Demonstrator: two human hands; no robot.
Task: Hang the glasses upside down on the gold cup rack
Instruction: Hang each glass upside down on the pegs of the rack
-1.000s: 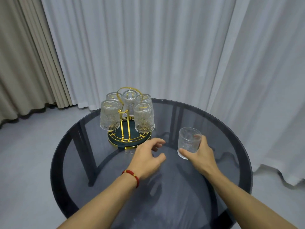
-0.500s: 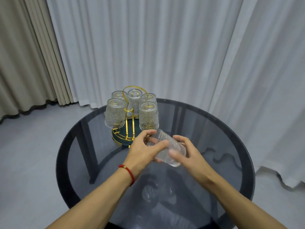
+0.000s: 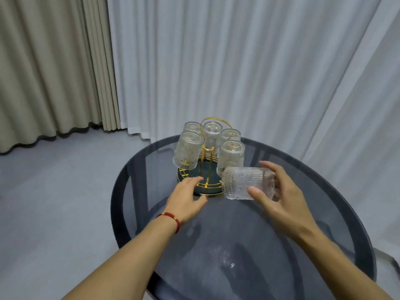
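Note:
The gold cup rack (image 3: 205, 163) with a dark round base stands at the far side of the round table. Several ribbed clear glasses hang upside down on it, such as the front left glass (image 3: 187, 151) and the front right glass (image 3: 231, 154). My right hand (image 3: 279, 191) holds another ribbed glass (image 3: 244, 182) on its side, just right of the rack's base, with its mouth turned left. My left hand (image 3: 186, 199) rests at the rack's front rim with fingers apart and touches the base edge.
The round dark glass table (image 3: 238, 245) reflects my arms. White sheer curtains (image 3: 238, 61) hang close behind the table and beige drapes (image 3: 49, 61) at the left. Grey floor lies to the left.
Half a second ago both hands held the glass in front of the rack. Now my left hand has let go and moved to the rack's base, and my right hand carries the glass to the right.

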